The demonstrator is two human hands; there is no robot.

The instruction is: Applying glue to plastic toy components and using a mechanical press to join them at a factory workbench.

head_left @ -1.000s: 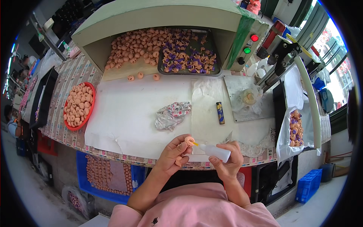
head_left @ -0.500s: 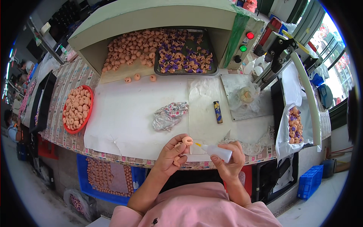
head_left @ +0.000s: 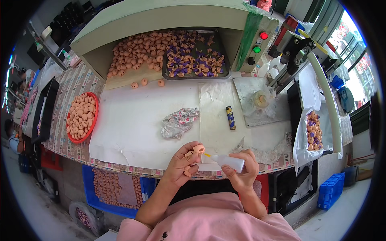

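Between the thumb and fingers of my left hand (head_left: 183, 162) is a small peach-coloured doll head (head_left: 199, 149), with an opening in its side. Further peach pieces (head_left: 187, 172) are tucked in the curled lower fingers of that hand. My right hand (head_left: 245, 170) is wrapped round a white squeeze bottle (head_left: 231, 162), tilted so its thin yellow nozzle (head_left: 207, 155) points left. The nozzle's tip is at the doll head's lower edge; whether it touches cannot be made out. Beyond my hands lies a crumpled floral cloth (head_left: 179, 123).
A red basket (head_left: 96, 116) of doll heads stands left. Under the beige hood (head_left: 161, 20) are piled heads and a dark tray (head_left: 197, 77) of purple-and-peach figures. A dark blue tube (head_left: 230, 117), a metal plate (head_left: 261, 119) and a clamp press (head_left: 299, 52) are right.
The bottle's nozzle has dipped slightly and come a little left and lower against the doll head. My left hand keeps nearly the same place.
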